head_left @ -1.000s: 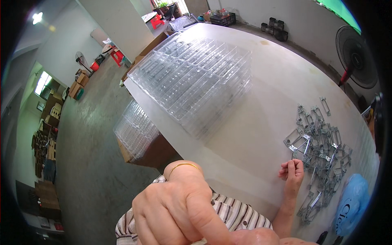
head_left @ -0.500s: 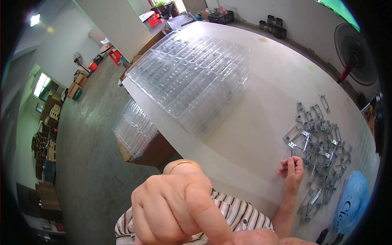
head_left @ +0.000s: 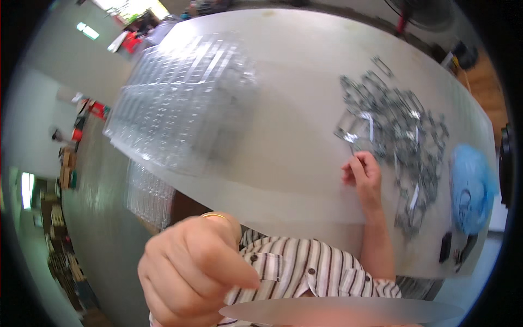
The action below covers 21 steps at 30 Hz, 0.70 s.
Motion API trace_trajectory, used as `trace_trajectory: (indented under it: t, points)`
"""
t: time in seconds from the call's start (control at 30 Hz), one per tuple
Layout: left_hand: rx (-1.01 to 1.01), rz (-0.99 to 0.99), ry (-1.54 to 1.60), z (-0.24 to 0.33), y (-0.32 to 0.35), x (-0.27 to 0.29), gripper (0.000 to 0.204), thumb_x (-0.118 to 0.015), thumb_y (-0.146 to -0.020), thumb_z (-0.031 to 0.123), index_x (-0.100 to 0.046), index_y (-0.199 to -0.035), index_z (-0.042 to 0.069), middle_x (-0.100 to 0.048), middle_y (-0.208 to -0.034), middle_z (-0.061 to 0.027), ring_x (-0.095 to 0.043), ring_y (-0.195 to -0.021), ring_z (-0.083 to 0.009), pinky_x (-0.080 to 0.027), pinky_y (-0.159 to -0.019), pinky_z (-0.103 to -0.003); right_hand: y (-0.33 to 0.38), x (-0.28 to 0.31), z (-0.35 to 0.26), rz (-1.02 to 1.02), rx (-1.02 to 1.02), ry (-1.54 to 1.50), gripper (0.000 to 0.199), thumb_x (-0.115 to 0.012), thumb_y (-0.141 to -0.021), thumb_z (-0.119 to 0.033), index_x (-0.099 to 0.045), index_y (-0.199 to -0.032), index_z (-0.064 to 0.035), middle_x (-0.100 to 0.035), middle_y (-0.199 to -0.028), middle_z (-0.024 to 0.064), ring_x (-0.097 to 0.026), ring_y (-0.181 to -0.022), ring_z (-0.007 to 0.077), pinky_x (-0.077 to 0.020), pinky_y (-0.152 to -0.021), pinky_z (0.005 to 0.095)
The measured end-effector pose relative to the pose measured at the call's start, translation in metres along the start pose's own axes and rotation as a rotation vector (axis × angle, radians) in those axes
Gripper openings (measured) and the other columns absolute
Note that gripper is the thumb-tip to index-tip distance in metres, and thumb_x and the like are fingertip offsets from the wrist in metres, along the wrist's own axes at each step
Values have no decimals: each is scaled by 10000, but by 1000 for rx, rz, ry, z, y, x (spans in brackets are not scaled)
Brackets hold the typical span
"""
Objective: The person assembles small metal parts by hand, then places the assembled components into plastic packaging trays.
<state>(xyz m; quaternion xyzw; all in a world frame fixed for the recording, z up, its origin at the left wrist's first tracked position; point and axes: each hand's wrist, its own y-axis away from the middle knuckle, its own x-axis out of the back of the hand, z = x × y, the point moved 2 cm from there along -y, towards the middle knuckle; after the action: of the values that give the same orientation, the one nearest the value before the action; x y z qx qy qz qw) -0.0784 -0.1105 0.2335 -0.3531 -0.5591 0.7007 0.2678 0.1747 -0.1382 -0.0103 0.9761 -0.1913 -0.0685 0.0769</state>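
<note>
My left hand [head_left: 190, 264] is raised close to the head camera at the lower left, its fingers curled and a gold-coloured band at the wrist. Whatever its fingertips hold, if anything, is hidden. Farther off, my right hand [head_left: 364, 173] rests over the table with thumb and fingers pinched on the end of a thin metal bracket [head_left: 348, 133]. That bracket lies at the near left edge of a loose pile of grey metal brackets [head_left: 406, 128].
Stacked clear plastic trays [head_left: 169, 98] stand on the left of the pale table [head_left: 294, 131]. More clear trays [head_left: 147, 193] sit lower, beside the table. To the right lie a blue plastic bag [head_left: 472, 188] and a dark object [head_left: 445, 247]. A fan [head_left: 422, 13] stands beyond the far edge.
The head view has turned, so the trays and brackets sit farther left and higher. My left hand's thumb has drawn in toward its curled fingers. My right hand remains at the same bracket.
</note>
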Motion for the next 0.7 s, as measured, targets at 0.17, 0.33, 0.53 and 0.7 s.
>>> trace_trajectory:
  t: [0.17,0.33,0.53,0.7]
  points:
    - [421,-154,-200,-24,7,13,555,-318,-1072,390,-538,-663,87,-466,-602,-14,-407,-509,-148,-424,-598,-356,7,-4,-5,-44,125,76,72,-604,-1005,-114,-600,-1000,-43,-674,-816,32,-598,-638,71,-510,-582,235]
    - [840,50,-444,-85,47,24,268,-552,-1029,168,-612,-840,-11,-574,-725,-41,-526,-642,-136,-494,-625,-326,10,-5,-4,-146,248,242,59,-634,-977,-78,-605,-965,-27,-658,-760,-3,-559,-620,44,-459,-555,227]
    - [950,-301,-911,-172,131,51,69,-688,-933,38,-675,-982,-9,-644,-866,-75,-596,-705,-127,-489,-658,-260,11,-6,3,-119,281,204,63,-653,-960,-80,-614,-965,-31,-646,-730,9,-546,-597,68,-449,-537,257]
    - [1035,-528,-944,-198,178,56,122,-687,-912,61,-695,-1031,41,-668,-1016,-110,-654,-755,-217,-532,-701,-333,9,-3,0,-117,314,260,76,-667,-941,-73,-608,-952,-26,-652,-717,44,-586,-607,97,-470,-551,275]
